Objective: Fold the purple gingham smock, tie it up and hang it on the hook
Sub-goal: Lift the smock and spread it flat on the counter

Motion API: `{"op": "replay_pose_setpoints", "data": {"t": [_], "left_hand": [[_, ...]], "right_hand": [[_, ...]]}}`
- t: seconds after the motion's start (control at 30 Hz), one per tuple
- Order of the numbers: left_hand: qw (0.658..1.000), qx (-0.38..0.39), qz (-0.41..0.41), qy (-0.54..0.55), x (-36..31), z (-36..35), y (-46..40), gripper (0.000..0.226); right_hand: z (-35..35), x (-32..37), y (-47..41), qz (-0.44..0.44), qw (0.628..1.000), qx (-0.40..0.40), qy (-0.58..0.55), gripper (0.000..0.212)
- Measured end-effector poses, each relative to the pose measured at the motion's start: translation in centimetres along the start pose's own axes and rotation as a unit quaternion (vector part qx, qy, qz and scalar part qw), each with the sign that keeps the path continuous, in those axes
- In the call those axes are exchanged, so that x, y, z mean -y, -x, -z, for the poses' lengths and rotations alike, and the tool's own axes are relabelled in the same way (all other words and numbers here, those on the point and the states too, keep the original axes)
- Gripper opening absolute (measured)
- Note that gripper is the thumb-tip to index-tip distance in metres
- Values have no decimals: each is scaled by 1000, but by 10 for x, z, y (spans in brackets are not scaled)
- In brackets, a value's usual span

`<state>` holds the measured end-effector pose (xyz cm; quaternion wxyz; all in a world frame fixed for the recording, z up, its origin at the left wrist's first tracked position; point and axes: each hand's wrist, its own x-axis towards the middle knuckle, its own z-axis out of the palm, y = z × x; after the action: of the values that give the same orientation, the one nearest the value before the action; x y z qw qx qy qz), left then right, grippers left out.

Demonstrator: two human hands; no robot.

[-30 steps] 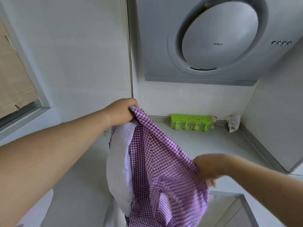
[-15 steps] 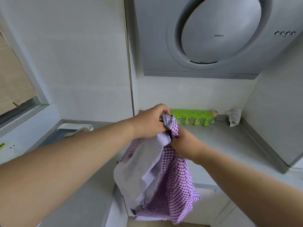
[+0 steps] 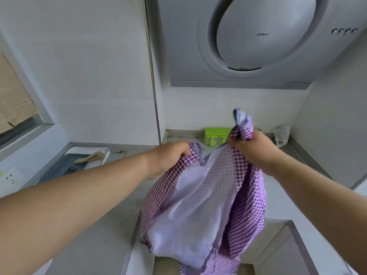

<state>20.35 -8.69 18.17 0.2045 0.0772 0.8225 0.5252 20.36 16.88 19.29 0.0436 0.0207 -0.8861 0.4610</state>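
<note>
The purple gingham smock point(image 3: 200, 211) hangs in the air over the counter, its pale lining turned toward me between two checked edges. My left hand point(image 3: 170, 155) is closed on its upper left edge, where a striped loop sticks out. My right hand point(image 3: 252, 147) grips the upper right edge, with a bunched end of cloth poking up above the fist. The two hands are held apart at about the same height. No hook is in sight.
A grey counter point(image 3: 111, 225) runs below, with a sink edge point(image 3: 294, 231) at the lower right. A green rack point(image 3: 215, 135) and a small packet point(image 3: 281, 134) stand at the back wall. A white tray point(image 3: 87, 155) with utensils lies left. A range hood point(image 3: 258, 40) hangs overhead.
My hands, which met at the top of the smock half a second ago, have moved apart, spreading the cloth open. My right hand rose and went right.
</note>
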Motion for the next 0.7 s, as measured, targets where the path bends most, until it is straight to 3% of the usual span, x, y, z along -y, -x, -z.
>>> {"op": "replay_pose_setpoints", "data": {"t": [0.07,0.13,0.2,0.3,0.4,0.47,0.5,0.53,0.7], "left_hand": [[995,37,2,-92,1,-2,1,24],[982,82,11,-172,2,-4,0,33],[963,109,7,-248,4,-5,-3,27],[944,91,-30,-314,7,0,-11,18],[963,-9,-63,-262,5,3,-19,18],[984,-90,-69,-135,-2,7,-21,10],[989,-105,-67,-73,-6,7,-23,17],[992,-96,-62,-50,-10,7,-23,24],[986,-10,-10,-165,-16,-16,-20,28]], "right_hand": [[21,0,-6,-9,999,-34,-4,20],[40,0,-10,-6,998,-61,23,24],[55,-1,-12,-7,996,-75,39,27],[71,-5,-12,-23,997,-50,62,25],[75,-13,-7,-32,993,-6,115,27],[71,-21,-2,-26,984,7,174,33],[68,-26,1,-21,981,15,194,37],[64,-30,3,-24,979,25,201,41],[44,-33,11,-39,976,72,201,54]]}}
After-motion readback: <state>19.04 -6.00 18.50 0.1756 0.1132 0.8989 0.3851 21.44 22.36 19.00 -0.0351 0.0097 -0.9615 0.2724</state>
